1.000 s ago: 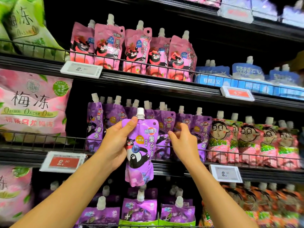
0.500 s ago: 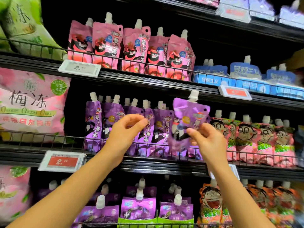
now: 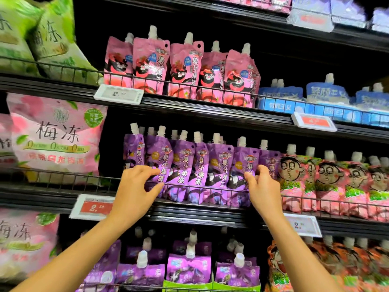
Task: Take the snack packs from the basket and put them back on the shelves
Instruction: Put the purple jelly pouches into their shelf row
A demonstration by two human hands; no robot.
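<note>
Middle shelf point(image 3: 202, 216), black with a wire front rail: a row of glossy purple spouted jelly pouches point(image 3: 219, 169) stands upright behind the rail, white caps up, packed edge to edge.

Left hand point(image 3: 134, 192) reaches up at the left end of the purple row. Its fingers point(image 3: 147, 171) are curled, tips on the face of a purple pouch point(image 3: 161, 163) second from the left, thumb low near the rail wire. Whether it pinches the pouch or only touches it cannot be told.

Right hand point(image 3: 263, 190) is at the right end of the row. Its fingers point(image 3: 249, 177) and thumb are curled against the lower edge of the purple pouch with the bear print point(image 3: 244, 165); a light pinch, as far as can be seen.

Neighbours: pink and green pouches with a cartoon face point(image 3: 328, 178) just right of the purple row. Pink spouted pouches point(image 3: 181, 68) on the shelf above; blue pouches point(image 3: 324, 95) beside them. Large pink plum-jelly bag point(image 3: 56, 140) to the left. White price tag with a red panel point(image 3: 94, 207) clipped to the shelf edge near the left wrist. More purple pouches point(image 3: 189, 268) on the shelf below.
</note>
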